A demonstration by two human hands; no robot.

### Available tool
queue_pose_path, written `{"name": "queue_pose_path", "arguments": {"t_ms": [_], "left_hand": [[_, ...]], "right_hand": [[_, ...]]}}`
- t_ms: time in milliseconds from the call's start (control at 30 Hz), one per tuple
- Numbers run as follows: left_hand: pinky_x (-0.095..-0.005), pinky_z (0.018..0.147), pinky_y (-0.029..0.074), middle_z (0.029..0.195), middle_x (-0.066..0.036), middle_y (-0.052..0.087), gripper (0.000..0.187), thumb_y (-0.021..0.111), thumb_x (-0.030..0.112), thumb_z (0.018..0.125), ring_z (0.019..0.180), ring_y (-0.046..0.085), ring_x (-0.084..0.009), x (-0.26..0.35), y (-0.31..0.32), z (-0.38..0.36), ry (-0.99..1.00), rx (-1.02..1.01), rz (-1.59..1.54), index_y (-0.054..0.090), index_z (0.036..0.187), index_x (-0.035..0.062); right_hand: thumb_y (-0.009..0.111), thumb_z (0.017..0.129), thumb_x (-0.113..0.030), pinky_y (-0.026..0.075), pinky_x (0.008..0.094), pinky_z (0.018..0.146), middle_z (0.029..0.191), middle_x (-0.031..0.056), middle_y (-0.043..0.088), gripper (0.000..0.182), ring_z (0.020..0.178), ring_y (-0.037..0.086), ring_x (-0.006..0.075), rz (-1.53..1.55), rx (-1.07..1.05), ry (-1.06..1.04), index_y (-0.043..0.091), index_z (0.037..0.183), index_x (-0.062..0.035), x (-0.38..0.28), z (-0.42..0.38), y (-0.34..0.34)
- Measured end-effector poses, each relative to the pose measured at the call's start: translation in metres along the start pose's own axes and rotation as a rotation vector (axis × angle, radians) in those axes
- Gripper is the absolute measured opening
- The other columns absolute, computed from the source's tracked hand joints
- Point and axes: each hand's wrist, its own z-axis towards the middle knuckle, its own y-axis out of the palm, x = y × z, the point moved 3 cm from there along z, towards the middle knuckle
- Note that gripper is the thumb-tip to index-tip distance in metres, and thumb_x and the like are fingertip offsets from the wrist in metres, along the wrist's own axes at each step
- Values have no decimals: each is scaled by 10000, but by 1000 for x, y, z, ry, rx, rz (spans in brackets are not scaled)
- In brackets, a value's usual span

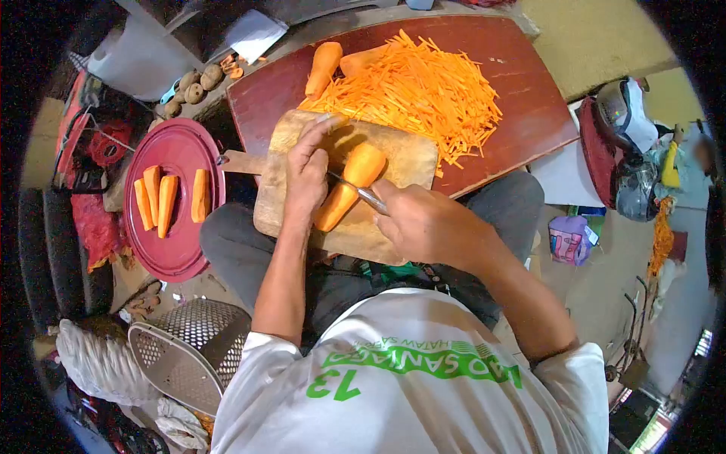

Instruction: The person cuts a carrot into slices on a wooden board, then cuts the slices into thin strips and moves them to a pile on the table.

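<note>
A large peeled carrot (364, 164) lies lengthwise on the wooden chopping board (412, 155), which rests across my lap. My right hand (427, 223) is closed around a knife (370, 198); its blade crosses the carrot near the middle, and the grip is mostly hidden by my fingers. Just left of the carrot, my left hand (308, 163) is over the board with its fingers stretched forward, holding nothing that I can see. Beyond the board, a big heap of shredded carrot (435, 94) covers part of a dark red table (529, 91), with a whole carrot (325, 64) beside it.
Several peeled carrots (167, 204) lie on a round red lid (170, 261) to the left. A perforated basket (178, 363) stands at lower left. Brown round vegetables (194, 92) sit at upper left, near a white container (140, 60). A purple package (571, 240) is on the right.
</note>
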Motion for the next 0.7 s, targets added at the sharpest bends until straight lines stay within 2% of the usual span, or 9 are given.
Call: {"name": "queue_pose_path", "arguments": {"t_ms": [67, 100, 200, 433, 700], "left_hand": [[-358, 1297, 288, 1522, -168, 598, 637, 384, -85, 816, 1496, 498, -282, -17, 1, 4, -83, 27, -142, 719, 1356, -32], [-356, 1294, 292, 1512, -164, 602, 643, 379, -92, 811, 1492, 501, -279, -3, -7, -2, -102, 20, -121, 718, 1354, -37], [-347, 1282, 318, 1470, -150, 614, 667, 352, -116, 792, 1472, 518, -266, -1, 1, 2, -75, 8, -139, 715, 1348, -52], [-352, 1272, 354, 1445, -141, 628, 664, 350, -114, 777, 1432, 555, -244, 3, 3, 2, -111, 0, -287, 720, 1327, -63], [-351, 1252, 382, 1393, -129, 652, 666, 372, -126, 750, 1390, 587, -248, 0, -2, 4, -97, 35, -181, 732, 1306, -53]], "right_hand": [[652, 1016, -176, 543, 609, 819, 930, 343, 696, 398, 911, 706, 534, 20, -79, 130, 524, 1329, 34, -1, 6, -4], [645, 1019, -174, 543, 609, 818, 935, 346, 697, 396, 913, 704, 537, 66, -94, 140, 521, 1326, 43, -11, 4, -3], [620, 1030, -180, 544, 609, 826, 964, 364, 703, 378, 936, 702, 550, 93, -139, 224, 520, 1293, 74, -8, 4, -7], [600, 1047, -199, 546, 616, 856, 968, 391, 701, 347, 955, 703, 569, 47, -170, 209, 540, 1243, 81, -7, 10, -7], [597, 1053, -199, 547, 612, 853, 983, 389, 707, 343, 964, 709, 564, 32, -181, 227, 547, 1253, 75, -10, 15, -8]]}}
